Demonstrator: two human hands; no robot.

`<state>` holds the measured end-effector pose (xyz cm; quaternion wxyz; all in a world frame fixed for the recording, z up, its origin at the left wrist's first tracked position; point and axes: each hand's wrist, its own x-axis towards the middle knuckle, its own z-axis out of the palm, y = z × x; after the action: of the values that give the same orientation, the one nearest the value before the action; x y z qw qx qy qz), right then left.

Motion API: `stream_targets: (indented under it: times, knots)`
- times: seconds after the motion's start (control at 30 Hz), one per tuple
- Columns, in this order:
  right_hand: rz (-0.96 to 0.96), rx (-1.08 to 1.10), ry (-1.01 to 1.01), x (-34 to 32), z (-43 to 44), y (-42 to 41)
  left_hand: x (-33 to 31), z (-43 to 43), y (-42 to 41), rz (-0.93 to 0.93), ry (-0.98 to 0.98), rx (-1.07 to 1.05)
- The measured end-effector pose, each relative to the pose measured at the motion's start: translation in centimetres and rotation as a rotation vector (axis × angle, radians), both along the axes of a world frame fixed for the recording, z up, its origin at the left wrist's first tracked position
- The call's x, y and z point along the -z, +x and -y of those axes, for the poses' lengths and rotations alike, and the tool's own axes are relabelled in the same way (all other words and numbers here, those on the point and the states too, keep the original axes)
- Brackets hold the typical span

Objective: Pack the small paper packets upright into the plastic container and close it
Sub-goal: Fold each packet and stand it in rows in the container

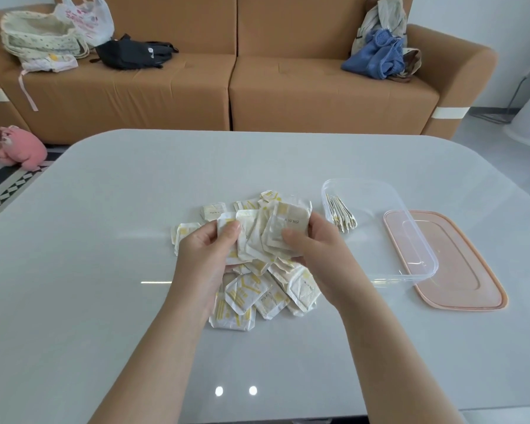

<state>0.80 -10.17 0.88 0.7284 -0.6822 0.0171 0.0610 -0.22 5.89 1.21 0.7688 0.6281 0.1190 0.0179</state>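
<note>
Squaring a handful of packets above the pile

Left hand (210, 249) and right hand (311, 240) pinch a fanned packet bundle (263, 237) (likely aligning edges) so it stands upright in the container (380, 228).

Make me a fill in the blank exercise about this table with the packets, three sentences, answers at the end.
The left hand and right hand together hold a bunch of paper packets printed in ____.
The pink lid lies flat on the table, to the ____ of the clear plastic container.
The black bag lies on the brown ____.
Missing words: yellow; right; sofa.
</note>
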Motion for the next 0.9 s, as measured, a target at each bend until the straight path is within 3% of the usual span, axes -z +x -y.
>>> stream_targets:
  times: [0.27, 0.4, 0.57, 0.73, 0.9]
  knots:
    - [-0.250, -0.232, 0.316, 0.2, -0.4, -0.2, 0.5, 0.0, -0.2, 0.115, 0.264, -0.001]
    - [-0.256, -0.213, 0.305, 0.6, -0.3, 0.0, 0.8, -0.1, -0.1, 0.123, 0.335, -0.043]
    - [-0.150, -0.204, 0.221, 1.3, -1.0, 0.0, 1.3, 0.6, 0.6, 0.063, 0.586, 0.020]
    - [-0.114, -0.209, 0.161, 1.8, -0.8, 0.1, 1.5, 1.3, 1.2, -0.028, 0.444, 0.074]
    - [0.109, 0.033, -0.181, 1.8, -1.4, 0.3, 0.4, 2.0, 1.4, -0.036, 0.118, 0.061]
